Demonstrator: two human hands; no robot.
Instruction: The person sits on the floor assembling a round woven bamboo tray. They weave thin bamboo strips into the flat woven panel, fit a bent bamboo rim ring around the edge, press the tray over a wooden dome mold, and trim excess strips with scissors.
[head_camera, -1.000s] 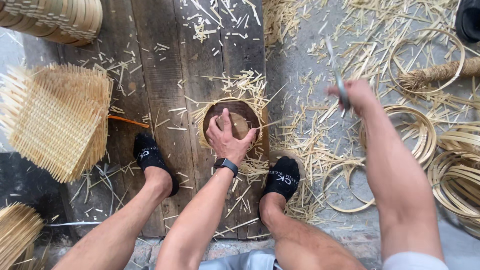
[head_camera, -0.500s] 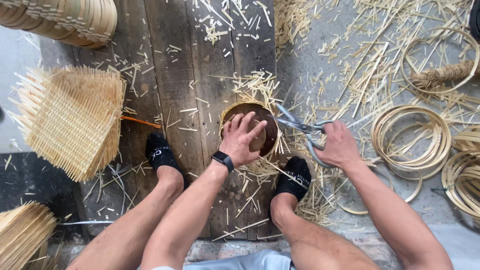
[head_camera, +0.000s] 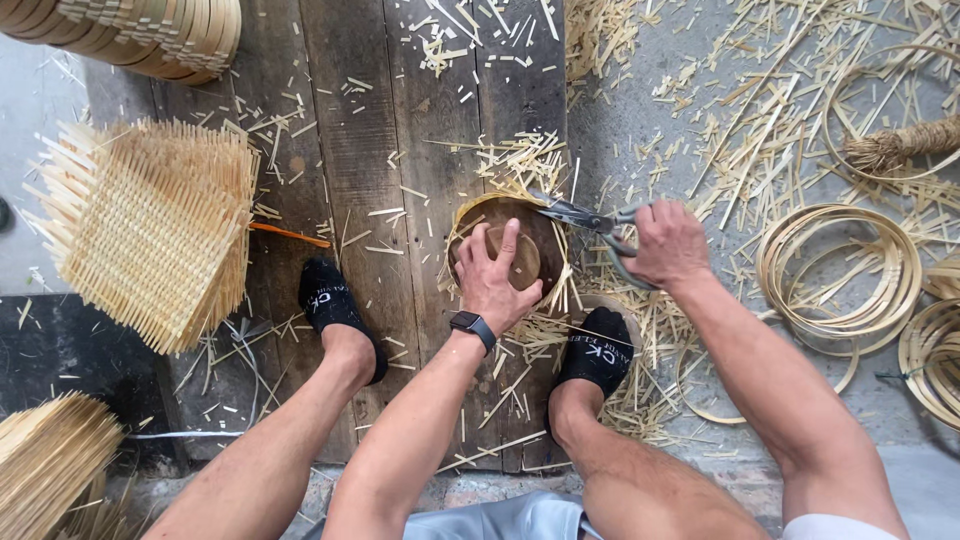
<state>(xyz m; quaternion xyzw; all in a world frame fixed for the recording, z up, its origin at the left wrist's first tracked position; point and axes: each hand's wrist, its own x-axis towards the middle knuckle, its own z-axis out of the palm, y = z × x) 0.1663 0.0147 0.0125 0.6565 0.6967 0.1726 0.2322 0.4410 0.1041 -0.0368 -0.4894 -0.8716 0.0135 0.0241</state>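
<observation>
Two feet in black socks, the left foot (head_camera: 338, 310) and the right foot (head_camera: 596, 352), are resting on the wooden planks (head_camera: 400, 120) nearest the person. Between them one small round woven bamboo basket (head_camera: 505, 250) is sitting on the boards, with cut bamboo slivers (head_camera: 520, 160) lying around it. The left hand (head_camera: 495, 280), wearing one dark wristwatch (head_camera: 472, 326), is pressing flat and spread on the basket's base. The right hand (head_camera: 668, 243) is clenching around one pair of scissors (head_camera: 585, 217), blades parted at the rim. Since the earlier frame, the scissors have been closing in on the rim. Farther off, one stack of woven bamboo mats (head_camera: 150, 225) is lying left, and several bamboo hoops (head_camera: 835, 265) right.
</observation>
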